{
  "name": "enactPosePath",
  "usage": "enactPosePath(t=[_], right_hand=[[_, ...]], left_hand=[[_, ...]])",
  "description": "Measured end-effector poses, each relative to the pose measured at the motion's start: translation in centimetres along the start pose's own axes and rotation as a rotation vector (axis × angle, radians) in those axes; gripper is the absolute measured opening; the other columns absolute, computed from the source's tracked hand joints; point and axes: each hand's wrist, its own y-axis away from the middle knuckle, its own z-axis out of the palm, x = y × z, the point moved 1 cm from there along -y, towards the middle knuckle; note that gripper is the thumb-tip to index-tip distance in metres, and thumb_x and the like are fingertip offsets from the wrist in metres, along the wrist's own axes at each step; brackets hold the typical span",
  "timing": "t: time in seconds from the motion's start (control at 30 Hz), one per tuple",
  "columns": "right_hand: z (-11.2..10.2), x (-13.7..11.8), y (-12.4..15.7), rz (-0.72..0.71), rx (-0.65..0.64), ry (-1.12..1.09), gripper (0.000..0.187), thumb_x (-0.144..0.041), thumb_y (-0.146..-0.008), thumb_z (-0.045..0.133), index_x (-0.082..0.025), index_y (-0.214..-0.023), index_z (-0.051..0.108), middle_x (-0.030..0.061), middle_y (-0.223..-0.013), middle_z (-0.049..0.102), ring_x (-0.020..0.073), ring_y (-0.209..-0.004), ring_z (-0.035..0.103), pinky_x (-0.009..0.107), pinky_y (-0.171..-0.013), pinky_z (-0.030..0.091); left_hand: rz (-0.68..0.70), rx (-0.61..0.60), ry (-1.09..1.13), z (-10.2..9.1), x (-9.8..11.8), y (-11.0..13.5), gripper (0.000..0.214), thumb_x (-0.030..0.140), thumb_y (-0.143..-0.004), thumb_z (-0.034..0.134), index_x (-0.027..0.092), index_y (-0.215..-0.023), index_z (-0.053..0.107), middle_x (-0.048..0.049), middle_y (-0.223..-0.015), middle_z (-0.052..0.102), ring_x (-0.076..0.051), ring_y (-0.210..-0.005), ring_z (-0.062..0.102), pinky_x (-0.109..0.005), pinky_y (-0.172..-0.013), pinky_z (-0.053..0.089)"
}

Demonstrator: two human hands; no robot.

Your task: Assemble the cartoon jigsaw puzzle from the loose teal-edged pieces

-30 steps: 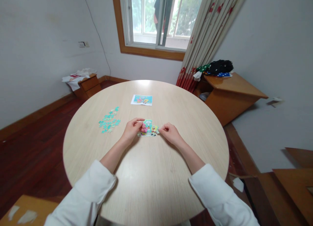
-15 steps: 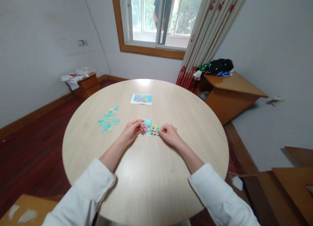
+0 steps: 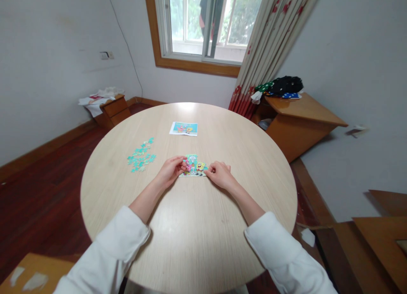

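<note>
A partly joined jigsaw puzzle (image 3: 192,166) lies flat on the table, its cartoon figures pink, pale and yellow on turquoise. My left hand (image 3: 172,170) rests at its left side with fingers curled, covering that edge; what the fingertips hold, if anything, is hidden. At the opposite edge, my right hand (image 3: 220,174) is closed in a pinch on a puzzle piece, mostly covered by the fingers, beside the yellow figure. Loose turquoise puzzle pieces (image 3: 140,158) are spread in a pile to the left of my left hand.
The round wooden table (image 3: 190,230) bears everything. Behind the puzzle lies a printed reference picture (image 3: 183,129). A wooden cabinet (image 3: 305,116) with clothes (image 3: 286,87) on top stands at the back right, next to a curtain (image 3: 267,43).
Hardly anything differs. Both hands keep their places at the puzzle's two sides, with at most a tiny shift of the right fingers; the loose pieces lie as before.
</note>
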Motion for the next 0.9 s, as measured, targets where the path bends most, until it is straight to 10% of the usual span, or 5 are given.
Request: enactPosePath(t=[0.63, 0.9], right_hand=[[-0.6, -0.1, -0.3, 0.037, -0.048, 0.049, 0.03, -0.034, -0.076, 0.062, -0.018, -0.052, 0.055, 0.002, -0.063, 0.062, 0.0167, -0.069, 0.052, 0.037, -0.081, 0.031], [-1.1, 2.0, -1.1, 0.043, 0.204, -0.522, 0.04, -0.033, -0.075, 0.052, -0.022, -0.047, 0.027, -0.0075, -0.048, 0.025, 0.0084, -0.049, 0.027, 0.026, -0.055, 0.023]], left_hand=[[-0.014, 0.002, 0.024, 0.0, 0.0, -0.1, 0.008, 0.008, -0.077, 0.059, 0.01, -0.072, 0.065, -0.0006, -0.053, 0.059, -0.007, -0.049, 0.055, -0.017, -0.056, 0.047], [0.004, -0.024, 0.04, -0.1, 0.5, 0.1, 0.003, 0.015, -0.073, 0.066, 0.012, -0.073, 0.065, 0.0006, -0.054, 0.059, -0.008, -0.05, 0.053, -0.021, -0.058, 0.049]])
